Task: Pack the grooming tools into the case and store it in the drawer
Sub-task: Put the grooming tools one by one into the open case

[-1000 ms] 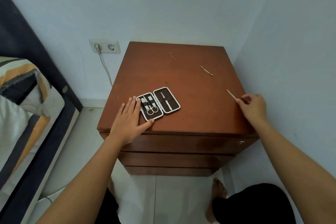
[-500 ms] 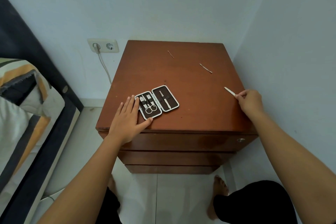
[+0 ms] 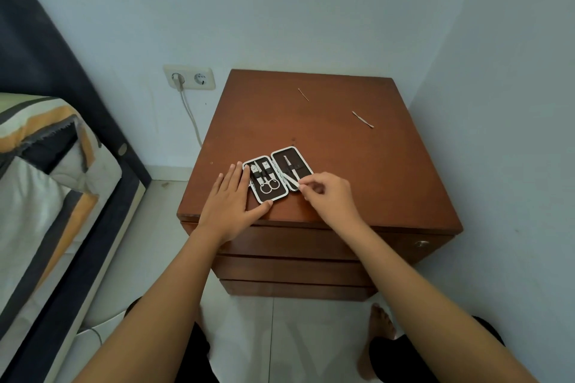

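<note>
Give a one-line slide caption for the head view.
Left hand steadies open case; right hand slides in a tool.

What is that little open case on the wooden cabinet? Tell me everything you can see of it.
The case is a small, dark, two-panel pouch with pale rounded trim, lying open flat near the front edge of the brown cabinet top. Its left panel holds small scissors and other metal tools under straps; its right panel holds one slim tool. The left hand rests flat against its left side, and the right hand brings a slim tool to its right panel.
</note>
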Demonstrator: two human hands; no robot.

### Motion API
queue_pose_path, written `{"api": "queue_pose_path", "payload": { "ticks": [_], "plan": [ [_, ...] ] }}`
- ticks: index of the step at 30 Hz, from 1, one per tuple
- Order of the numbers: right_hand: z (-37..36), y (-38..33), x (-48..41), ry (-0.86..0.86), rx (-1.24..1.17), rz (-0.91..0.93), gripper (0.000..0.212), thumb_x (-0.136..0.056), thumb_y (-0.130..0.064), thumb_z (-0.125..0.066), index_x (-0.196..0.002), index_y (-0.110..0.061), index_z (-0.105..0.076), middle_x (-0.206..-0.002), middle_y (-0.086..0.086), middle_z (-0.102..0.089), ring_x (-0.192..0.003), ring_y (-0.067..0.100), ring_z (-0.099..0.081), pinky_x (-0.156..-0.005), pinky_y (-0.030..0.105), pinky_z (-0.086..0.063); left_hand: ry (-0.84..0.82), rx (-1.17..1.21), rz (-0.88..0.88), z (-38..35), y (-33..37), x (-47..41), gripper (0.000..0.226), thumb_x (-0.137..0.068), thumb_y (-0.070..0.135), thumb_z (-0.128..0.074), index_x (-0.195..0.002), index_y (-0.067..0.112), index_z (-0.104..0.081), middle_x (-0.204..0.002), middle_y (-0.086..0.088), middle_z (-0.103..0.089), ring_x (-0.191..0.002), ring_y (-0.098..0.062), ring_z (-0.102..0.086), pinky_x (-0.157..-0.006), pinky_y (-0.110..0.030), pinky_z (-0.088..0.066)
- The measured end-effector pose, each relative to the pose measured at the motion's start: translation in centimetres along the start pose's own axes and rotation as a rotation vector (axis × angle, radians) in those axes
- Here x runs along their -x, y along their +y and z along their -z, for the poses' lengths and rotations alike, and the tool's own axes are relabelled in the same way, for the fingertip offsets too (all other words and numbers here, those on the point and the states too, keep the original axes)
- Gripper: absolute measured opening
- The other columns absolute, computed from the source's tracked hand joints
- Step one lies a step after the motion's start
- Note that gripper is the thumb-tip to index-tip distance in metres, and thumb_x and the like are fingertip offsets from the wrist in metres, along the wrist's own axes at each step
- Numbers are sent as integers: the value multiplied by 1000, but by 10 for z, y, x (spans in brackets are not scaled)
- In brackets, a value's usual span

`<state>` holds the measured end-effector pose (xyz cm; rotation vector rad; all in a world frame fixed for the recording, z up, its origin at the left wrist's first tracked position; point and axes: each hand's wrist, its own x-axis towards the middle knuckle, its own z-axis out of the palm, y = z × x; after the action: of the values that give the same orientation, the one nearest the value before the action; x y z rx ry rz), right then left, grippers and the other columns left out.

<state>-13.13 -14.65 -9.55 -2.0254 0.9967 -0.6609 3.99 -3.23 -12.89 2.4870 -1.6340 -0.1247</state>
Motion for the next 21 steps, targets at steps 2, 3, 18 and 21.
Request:
{"api": "queue_pose_path", "payload": {
  "ticks": [2, 3, 18, 21],
  "plan": [
    [-10, -1, 2, 41, 11, -36, 11, -82, -11, -66, -88, -11, -75, -83, 11, -70, -69, 15, -60, -63, 9, -40, -2, 0, 1, 0, 0, 0, 103, -69, 78, -4, -149, 13, 3, -159, -5, 4, -145, -15, 8, -116, -32, 7],
    [-12, -2, 2, 57, 28, -44, 11, -82, -12, -65, -89, -11, -75, -85, 10, -70, -70, 13, -58, -63, 8, -39, -2, 1, 0, 0, 0, 0, 103, -69, 78, -4, -149, 13, 2, -159, -5, 4, -145, -15, 8, -116, -32, 7],
    [-17, -11, 1, -35, 417, 192, 28, -94, -17, -47, -110, -2, -64, -100, 12, -50, -92, 25, -52, -74, 34, -45, 6, 8, -2, 1, 1, 0, 103, -69, 77, -3, -149, 13, 2, -159, -6, 2, -146, -16, 7, -116, -32, 7],
    [-14, -7, 6, -2, 475, 280, 27, -93, -20, -47, -113, -9, -63, -98, 8, -53, -93, 22, -51, -69, 38, -51, 8, 19, -5, 0, 1, 0, 103, -70, 78, -4, -149, 13, 1, -159, -6, 1, -146, -17, 6, -116, -32, 7]
  ]
}}
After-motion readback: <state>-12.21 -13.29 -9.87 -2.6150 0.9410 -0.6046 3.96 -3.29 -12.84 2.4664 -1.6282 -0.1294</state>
